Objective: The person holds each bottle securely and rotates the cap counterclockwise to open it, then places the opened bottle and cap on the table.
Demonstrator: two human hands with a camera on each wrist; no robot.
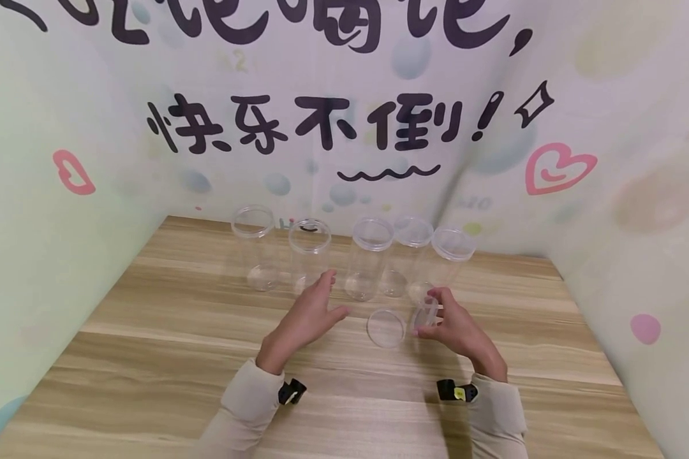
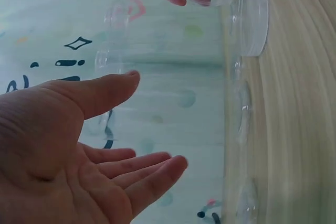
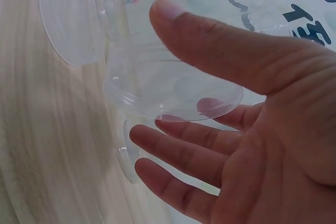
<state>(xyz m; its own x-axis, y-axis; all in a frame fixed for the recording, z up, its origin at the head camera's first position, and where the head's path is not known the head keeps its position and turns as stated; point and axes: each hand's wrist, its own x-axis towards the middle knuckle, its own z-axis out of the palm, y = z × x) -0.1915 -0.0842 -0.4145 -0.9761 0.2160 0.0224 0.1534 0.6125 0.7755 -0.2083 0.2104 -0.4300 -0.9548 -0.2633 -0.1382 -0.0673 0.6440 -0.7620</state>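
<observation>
Tilted up on its edge, a clear round lid (image 1: 425, 314) is held between the thumb and fingers of my right hand (image 1: 460, 328). In the right wrist view that lid (image 3: 173, 90) lies between the thumb above and the fingers below. A second clear lid (image 1: 386, 329) rests flat on the table, left of the held one. My left hand (image 1: 310, 311) hovers with fingers extended and thumb apart, holding nothing. Just beyond it stand clear cylindrical jars, one (image 1: 310, 255) close to its fingertips. Another jar (image 1: 452, 252) stands behind my right hand.
Several clear jars form a row along the back of the wood-grain table (image 1: 166, 357), including a leftmost jar (image 1: 255, 248), a middle jar (image 1: 370, 255) and one (image 1: 413, 236) slightly behind. A printed white backdrop (image 1: 298, 159) closes off the back and sides.
</observation>
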